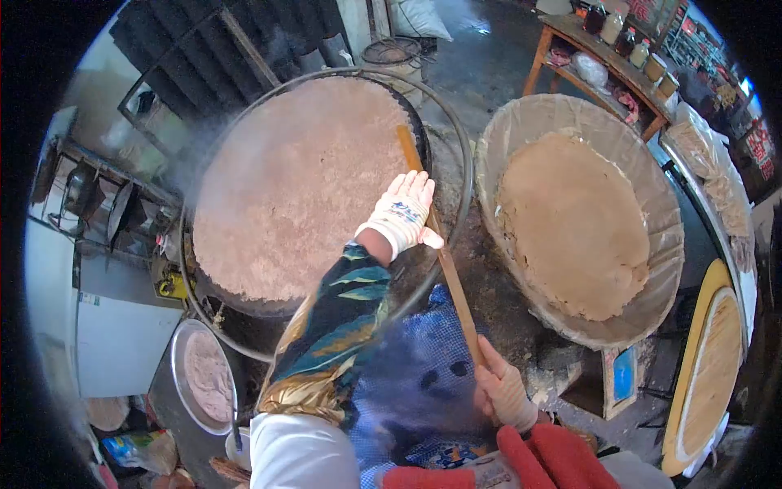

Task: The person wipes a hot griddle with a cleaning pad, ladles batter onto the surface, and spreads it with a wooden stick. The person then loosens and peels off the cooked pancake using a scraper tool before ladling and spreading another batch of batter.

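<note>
My left hand [403,213], in a white glove with blue print, lies over the upper half of a long flat wooden stick [458,297], fingers stretched forward and thumb across the stick. Lower down, my right hand [503,387] is closed round the stick's near end. The stick's far tip rests near the right edge of a large round pan [305,183] filled with a crumbly pinkish-brown mass, with steam at its left. To the right, a big cloth-lined basket [664,220] holds a smooth brown mass.
A metal bowl [177,367] of pinkish paste stands at lower left. A metal ring [466,147] surrounds the pan. A wooden table [562,28] with jars stands at upper right. An oval board [692,367] leans at lower right, near a small open box [607,383].
</note>
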{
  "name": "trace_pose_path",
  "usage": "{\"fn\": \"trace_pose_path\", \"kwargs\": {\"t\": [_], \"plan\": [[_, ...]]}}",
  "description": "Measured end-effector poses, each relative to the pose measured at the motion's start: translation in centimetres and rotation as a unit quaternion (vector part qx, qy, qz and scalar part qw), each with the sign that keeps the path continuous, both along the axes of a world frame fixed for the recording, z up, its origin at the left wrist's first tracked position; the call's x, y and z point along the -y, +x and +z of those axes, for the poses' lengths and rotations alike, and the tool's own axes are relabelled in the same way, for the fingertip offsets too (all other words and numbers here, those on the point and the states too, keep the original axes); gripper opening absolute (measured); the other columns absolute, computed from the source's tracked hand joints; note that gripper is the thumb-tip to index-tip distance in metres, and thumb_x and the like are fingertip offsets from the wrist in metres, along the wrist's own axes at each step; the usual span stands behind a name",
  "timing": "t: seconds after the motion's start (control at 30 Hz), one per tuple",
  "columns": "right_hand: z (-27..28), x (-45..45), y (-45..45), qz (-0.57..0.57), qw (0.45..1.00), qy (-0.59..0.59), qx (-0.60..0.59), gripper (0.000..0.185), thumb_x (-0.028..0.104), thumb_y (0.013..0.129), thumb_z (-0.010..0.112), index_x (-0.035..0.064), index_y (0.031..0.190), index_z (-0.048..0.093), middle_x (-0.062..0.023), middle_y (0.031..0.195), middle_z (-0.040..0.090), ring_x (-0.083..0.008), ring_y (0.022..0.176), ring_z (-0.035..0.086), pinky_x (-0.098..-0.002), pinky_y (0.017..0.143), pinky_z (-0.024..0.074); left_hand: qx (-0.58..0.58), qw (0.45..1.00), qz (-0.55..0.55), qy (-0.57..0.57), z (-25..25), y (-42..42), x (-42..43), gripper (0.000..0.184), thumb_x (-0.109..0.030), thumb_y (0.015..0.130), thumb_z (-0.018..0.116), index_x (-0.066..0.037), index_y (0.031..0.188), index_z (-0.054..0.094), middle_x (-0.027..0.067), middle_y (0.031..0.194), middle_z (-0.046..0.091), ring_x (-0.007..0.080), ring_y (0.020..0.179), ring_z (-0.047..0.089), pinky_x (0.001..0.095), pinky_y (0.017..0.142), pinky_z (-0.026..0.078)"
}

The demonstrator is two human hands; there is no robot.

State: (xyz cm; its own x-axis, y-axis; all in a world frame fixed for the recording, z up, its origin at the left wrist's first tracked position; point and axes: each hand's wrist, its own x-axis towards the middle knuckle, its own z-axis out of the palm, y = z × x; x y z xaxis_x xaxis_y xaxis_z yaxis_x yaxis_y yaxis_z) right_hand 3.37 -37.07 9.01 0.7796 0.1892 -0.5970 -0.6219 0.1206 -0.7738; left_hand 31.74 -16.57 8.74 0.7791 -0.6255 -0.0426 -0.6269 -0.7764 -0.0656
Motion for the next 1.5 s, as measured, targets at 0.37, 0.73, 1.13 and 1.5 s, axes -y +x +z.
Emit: {"fn": "trace_pose_path", "kwargs": {"t": [0.37,0.73,1.13,1.5], "plan": [[0.0,-8.3,4.5,0.285,0.957,0.051,0.021,0.054,0.014,0.093,0.051,0.0145,0.144,0.034,0.0038,0.073,0.052,-0.0037,0.053,0.047,-0.0195,0.047,0.0403,0.073,0.974,0.208,-0.055,0.7,-11.3,-22.1,0.107,-0.072,0.060,0.058,0.006,0.130,0.039,0.0265,0.135,0.041,0.0409,0.128,0.035,0.0455,0.109,0.025],[0.3,-15.5,5.4,0.396,0.910,0.019,0.118,0.049,0.021,0.093,0.055,0.0262,0.140,0.040,-0.0003,0.062,0.056,-0.0072,0.045,0.051,-0.0218,0.040,0.0441,0.100,0.966,0.238,-0.023,-6.1,-28.2,-24.1,0.047,-0.046,0.080,0.053,-0.002,0.096,0.060,0.0169,0.097,0.057,0.0346,0.103,0.051,0.0509,0.102,0.030],[0.4,-4.5,0.8,0.268,0.940,-0.108,0.183,0.050,0.018,0.089,0.058,0.0200,0.137,0.045,-0.0028,0.079,0.065,-0.0093,0.050,0.055,-0.0249,0.048,0.0479,0.165,0.872,0.230,-0.400,-1.7,-27.0,-7.7,0.057,-0.017,0.082,0.062,0.002,0.130,0.038,0.0260,0.126,0.045,0.0418,0.121,0.040,0.0510,0.104,0.031],[1.5,-1.2,0.5,0.029,0.998,0.053,-0.010,0.056,0.023,0.093,0.050,0.0141,0.145,0.030,-0.0038,0.062,0.055,-0.0083,0.043,0.046,-0.0223,0.039,0.0377,0.026,0.999,-0.015,-0.039,-0.2,-2.9,-2.0,0.100,-0.069,0.065,0.055,0.002,0.134,0.038,0.0224,0.139,0.039,0.0371,0.134,0.030,0.0433,0.113,0.019]]}}
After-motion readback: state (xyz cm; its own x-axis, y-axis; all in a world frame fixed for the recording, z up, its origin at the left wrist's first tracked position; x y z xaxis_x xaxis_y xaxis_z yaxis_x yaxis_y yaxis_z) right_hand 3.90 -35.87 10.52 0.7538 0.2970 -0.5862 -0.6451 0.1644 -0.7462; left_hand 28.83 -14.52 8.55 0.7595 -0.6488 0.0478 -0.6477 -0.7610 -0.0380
